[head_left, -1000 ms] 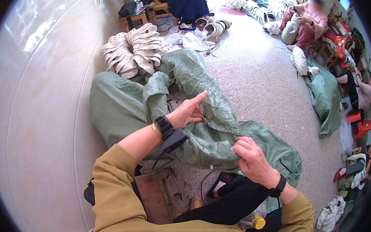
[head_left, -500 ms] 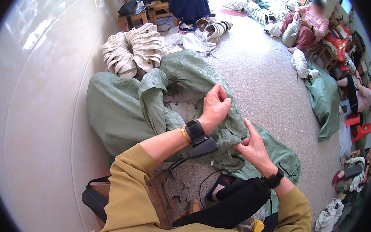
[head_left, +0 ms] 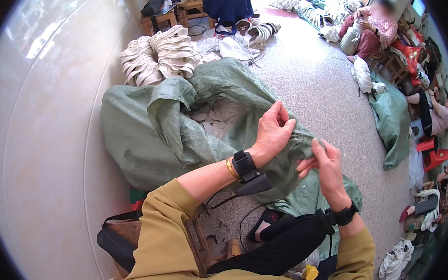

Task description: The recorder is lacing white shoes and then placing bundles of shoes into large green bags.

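A large green woven sack (head_left: 131,130) lies on the floor in front of me, its mouth spread wide. Inside it are pale, flat cut pieces (head_left: 220,117). My left hand (head_left: 272,132) pinches the sack's rim on the near right side of the mouth. Just right of it, my right hand (head_left: 328,167) also has thumb and fingers closed on the rim, so the cloth is stretched between the two. Both wrists carry black straps, and a dark device hangs below the left one.
Stacked whitish shoe parts (head_left: 160,54) sit behind the sack by the tiled wall (head_left: 55,150). Another green sack (head_left: 391,124) lies to the right, near a red stool (head_left: 434,155). A seated person (head_left: 378,28) works at the far right. A wooden stool (head_left: 196,239) stands below my arms.
My right hand has risen and now grips the rim, where before its fingers were stretched out. The left hand moved slightly right, and the sack's mouth opened wider.
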`<state>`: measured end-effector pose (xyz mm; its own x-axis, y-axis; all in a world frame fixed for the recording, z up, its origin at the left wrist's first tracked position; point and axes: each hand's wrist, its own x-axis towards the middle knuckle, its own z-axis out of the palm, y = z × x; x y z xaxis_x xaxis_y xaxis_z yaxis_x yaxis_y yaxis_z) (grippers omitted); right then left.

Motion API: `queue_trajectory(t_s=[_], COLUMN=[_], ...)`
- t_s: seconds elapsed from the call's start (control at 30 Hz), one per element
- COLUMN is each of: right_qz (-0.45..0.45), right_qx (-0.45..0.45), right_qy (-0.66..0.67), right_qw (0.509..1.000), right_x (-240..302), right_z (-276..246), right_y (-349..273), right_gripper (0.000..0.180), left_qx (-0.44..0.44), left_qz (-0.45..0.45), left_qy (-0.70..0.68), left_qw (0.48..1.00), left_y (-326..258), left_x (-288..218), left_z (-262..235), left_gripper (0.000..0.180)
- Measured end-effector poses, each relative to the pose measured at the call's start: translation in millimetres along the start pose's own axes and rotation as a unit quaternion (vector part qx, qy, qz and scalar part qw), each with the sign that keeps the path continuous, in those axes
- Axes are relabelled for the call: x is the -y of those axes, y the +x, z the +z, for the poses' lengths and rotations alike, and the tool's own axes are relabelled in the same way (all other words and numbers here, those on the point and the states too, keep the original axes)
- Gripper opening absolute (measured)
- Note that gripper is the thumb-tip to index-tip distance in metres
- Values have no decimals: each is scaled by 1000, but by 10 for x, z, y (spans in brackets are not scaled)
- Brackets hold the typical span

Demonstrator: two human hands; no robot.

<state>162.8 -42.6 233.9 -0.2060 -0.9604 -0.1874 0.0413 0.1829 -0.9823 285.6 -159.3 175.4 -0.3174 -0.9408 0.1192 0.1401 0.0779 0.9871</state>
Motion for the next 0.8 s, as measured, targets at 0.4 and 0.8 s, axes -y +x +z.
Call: queue_trajectory(t_s=[0.4,0.8], right_qz=[-51,13], right_qx=[7,160], right_qy=[44,-44], right_qw=[998,986], right_x=[427,524], right_z=[-9,154], right_y=[-114,-666], right_gripper=[41,30], left_qx=[-50,156], left_qz=[-217,29], left_qy=[89,133], left_qw=[971,978], left_y=[326,1086], left_x=[1167,1631], left_z=[-633,260], left_gripper=[19,39])
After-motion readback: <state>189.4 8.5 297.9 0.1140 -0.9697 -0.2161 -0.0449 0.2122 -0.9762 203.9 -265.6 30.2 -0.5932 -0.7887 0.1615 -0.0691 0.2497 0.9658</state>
